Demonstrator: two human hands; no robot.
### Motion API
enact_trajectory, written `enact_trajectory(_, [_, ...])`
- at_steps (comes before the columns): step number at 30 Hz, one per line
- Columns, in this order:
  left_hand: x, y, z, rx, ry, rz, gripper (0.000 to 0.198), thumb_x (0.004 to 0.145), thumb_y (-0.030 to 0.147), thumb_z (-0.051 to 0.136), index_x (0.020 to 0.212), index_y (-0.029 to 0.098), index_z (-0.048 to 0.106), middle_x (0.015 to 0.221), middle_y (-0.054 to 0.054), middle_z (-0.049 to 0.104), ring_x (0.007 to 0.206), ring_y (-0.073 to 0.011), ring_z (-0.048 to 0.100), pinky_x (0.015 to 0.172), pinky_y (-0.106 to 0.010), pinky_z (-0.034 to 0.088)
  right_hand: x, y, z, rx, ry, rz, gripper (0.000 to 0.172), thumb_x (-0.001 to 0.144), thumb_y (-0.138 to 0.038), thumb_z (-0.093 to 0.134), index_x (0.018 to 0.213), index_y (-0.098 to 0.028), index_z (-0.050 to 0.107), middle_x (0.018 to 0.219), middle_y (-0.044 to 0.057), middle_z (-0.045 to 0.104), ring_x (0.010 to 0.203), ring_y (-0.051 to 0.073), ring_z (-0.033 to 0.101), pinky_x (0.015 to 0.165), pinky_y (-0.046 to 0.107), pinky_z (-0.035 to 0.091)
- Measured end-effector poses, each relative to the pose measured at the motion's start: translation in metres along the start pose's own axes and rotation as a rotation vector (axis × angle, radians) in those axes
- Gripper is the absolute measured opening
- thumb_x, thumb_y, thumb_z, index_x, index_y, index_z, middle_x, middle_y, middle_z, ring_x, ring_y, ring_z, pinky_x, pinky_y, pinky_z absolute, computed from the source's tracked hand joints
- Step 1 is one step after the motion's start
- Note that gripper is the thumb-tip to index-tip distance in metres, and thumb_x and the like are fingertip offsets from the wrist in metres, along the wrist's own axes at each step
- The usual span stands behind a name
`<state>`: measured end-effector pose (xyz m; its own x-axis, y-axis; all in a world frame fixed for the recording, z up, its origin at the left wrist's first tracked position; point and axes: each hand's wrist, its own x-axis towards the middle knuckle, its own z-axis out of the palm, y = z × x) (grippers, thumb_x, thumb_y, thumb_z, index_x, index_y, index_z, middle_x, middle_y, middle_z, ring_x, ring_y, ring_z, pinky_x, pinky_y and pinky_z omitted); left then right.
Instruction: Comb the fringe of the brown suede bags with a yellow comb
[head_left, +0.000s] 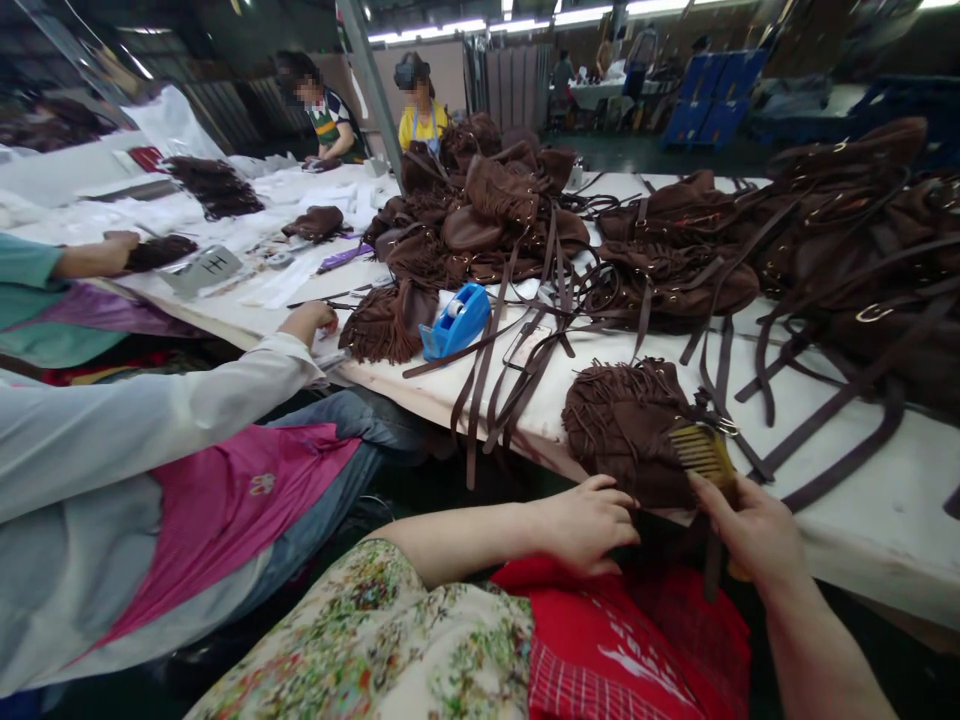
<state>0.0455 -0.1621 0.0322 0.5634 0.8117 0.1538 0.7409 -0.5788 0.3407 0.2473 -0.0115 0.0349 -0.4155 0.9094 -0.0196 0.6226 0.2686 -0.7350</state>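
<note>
A brown fringed bag (630, 425) lies at the front edge of the white table, its strips of fringe spread along the left and top sides. My right hand (761, 530) is closed around a yellowish comb (705, 450), whose teeth point left over the bag's right part. Just below the bag's lower left edge is my left hand (589, 525), open, fingers slightly bent and apart. Whether its fingertips touch the leather I cannot tell. Dark straps and a gold-coloured metal ring (727, 427) lie beside the comb.
A blue tape dispenser (457, 322) stands left of loose straps (517, 375) hanging over the table edge. Heaps of brown bags (480, 210) lie behind and to the right. A neighbour's grey sleeve (187, 400) reaches in from the left. More people work across the table.
</note>
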Motion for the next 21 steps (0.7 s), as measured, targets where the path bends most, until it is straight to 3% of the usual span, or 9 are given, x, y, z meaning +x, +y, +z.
enact_trajectory(2, [-0.010,0.005,-0.007,-0.024,-0.047,0.015,0.028,0.085,0.043,0.059,0.097,0.020,0.068,0.092,-0.010,0.069,0.098,-0.0239,0.062,0.096,-0.039,0.042,0.014,-0.011,0.000,-0.166,-0.004,-0.147,0.045,0.077,-0.065,0.058,0.082,-0.021,0.068,0.063,0.002,0.066,0.060,0.021,0.061,0.055,0.029,0.043])
enact_trajectory(5, [-0.018,0.009,-0.025,-0.093,-0.017,-0.061,0.036,0.091,0.051,0.047,0.082,0.023,0.069,0.081,-0.009,0.069,0.084,-0.0206,0.065,0.079,-0.033,0.049,0.035,-0.031,0.009,-0.347,-0.001,-0.361,0.048,0.084,-0.066,0.048,0.075,-0.021,0.064,0.062,0.004,0.063,0.061,0.021,0.060,0.056,0.029,0.039])
enact_trajectory(9, [-0.024,0.014,-0.045,-0.166,0.100,-0.179,0.036,0.090,0.051,0.048,0.079,0.024,0.068,0.086,-0.009,0.070,0.088,-0.0206,0.065,0.078,-0.032,0.050,0.055,-0.053,0.031,-0.564,-0.072,-0.520,0.050,0.088,-0.066,0.042,0.067,-0.022,0.054,0.064,0.006,0.062,0.058,0.020,0.057,0.054,0.030,0.033])
enact_trajectory(14, [-0.032,0.014,-0.044,-0.242,0.128,-0.245,0.033,0.088,0.048,0.051,0.077,0.023,0.067,0.090,-0.008,0.071,0.090,-0.0200,0.065,0.082,-0.030,0.049,0.055,-0.058,0.044,-0.759,-0.276,-0.663,0.046,0.092,-0.059,0.039,0.072,-0.022,0.057,0.073,0.006,0.066,0.064,0.020,0.060,0.054,0.030,0.031])
enact_trajectory(16, [-0.031,0.006,-0.041,-0.302,0.232,-0.313,0.034,0.088,0.048,0.051,0.076,0.021,0.066,0.097,-0.008,0.070,0.094,-0.0192,0.064,0.086,-0.029,0.048,0.051,-0.055,0.043,-0.800,-0.351,-0.736,0.044,0.093,-0.057,0.040,0.075,-0.021,0.059,0.077,0.007,0.067,0.067,0.021,0.062,0.055,0.030,0.032])
enact_trajectory(19, [-0.016,-0.024,-0.038,-0.469,0.534,-0.544,0.038,0.093,0.046,0.041,0.080,0.017,0.064,0.107,-0.010,0.066,0.096,-0.0168,0.061,0.090,-0.028,0.047,0.046,-0.053,0.040,-0.874,-0.415,-0.804,0.040,0.092,-0.053,0.043,0.081,-0.021,0.062,0.082,0.007,0.068,0.069,0.021,0.064,0.055,0.030,0.032])
enact_trajectory(20, [-0.008,-0.038,-0.037,-0.573,0.593,-0.613,0.042,0.096,0.045,0.035,0.084,0.016,0.063,0.108,-0.010,0.066,0.093,-0.0153,0.061,0.088,-0.028,0.047,0.044,-0.053,0.039,-0.892,-0.427,-0.811,0.040,0.092,-0.053,0.043,0.082,-0.020,0.063,0.082,0.007,0.068,0.069,0.021,0.064,0.055,0.029,0.032])
enact_trajectory(21, [0.002,-0.053,-0.035,-0.724,0.567,-0.641,0.047,0.098,0.045,0.028,0.088,0.016,0.063,0.105,-0.009,0.066,0.084,-0.0131,0.060,0.082,-0.027,0.048,0.042,-0.053,0.038,-0.902,-0.436,-0.814,0.041,0.091,-0.055,0.043,0.083,-0.020,0.064,0.082,0.008,0.068,0.069,0.020,0.064,0.055,0.029,0.032])
